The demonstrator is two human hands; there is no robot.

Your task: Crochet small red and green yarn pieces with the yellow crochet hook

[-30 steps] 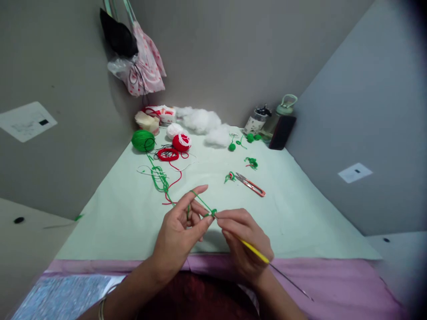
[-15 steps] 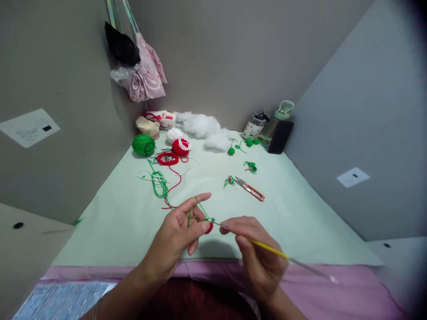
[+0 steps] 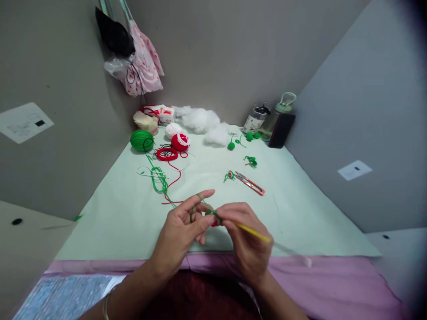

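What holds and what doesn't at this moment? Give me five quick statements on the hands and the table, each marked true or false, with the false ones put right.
1. The right hand holds a yellow-handled hook. True.
2. The left hand holds the snips. False: the snips lie on the table; the left hand pinches a small green-and-red yarn piece.
3. A green strand passes over the left hand's index finger. True.
4. The green yarn ball is to the right of the white fluff. False: it is to the left.
5. A bottle stands at the back right of the table. True.
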